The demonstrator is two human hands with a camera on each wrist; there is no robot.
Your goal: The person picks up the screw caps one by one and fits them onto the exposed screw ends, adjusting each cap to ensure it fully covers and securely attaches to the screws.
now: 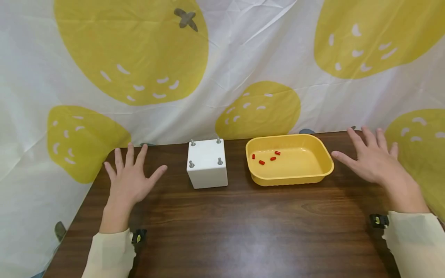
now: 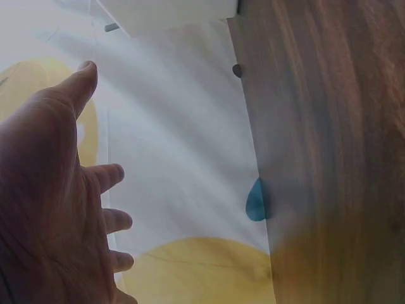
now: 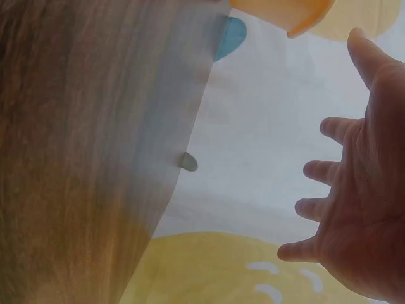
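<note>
My left hand [image 1: 130,181] is spread wide, fingers straight and thumb out, to the left of a white block [image 1: 207,154]. Metal bolts [image 1: 220,161] stick up at the block's top corners. Over on the right, my right hand [image 1: 373,160] is likewise spread and holds nothing, its thumb close to the right rim of a yellow tray [image 1: 292,181]. Several small red pieces [image 1: 272,158], like short capsules, lie in the left part of the tray. In the left wrist view the block's edge [image 2: 171,16] shows at the top; in the right wrist view, the tray's corner [image 3: 288,12].
Block and tray stand side by side near the far edge of a dark wooden table [image 1: 243,227]. A white cloth [image 1: 257,50] with yellow fruit prints hangs right behind the table and along its left side. Each sleeve cuff has a small black device [image 1: 139,236] beside it.
</note>
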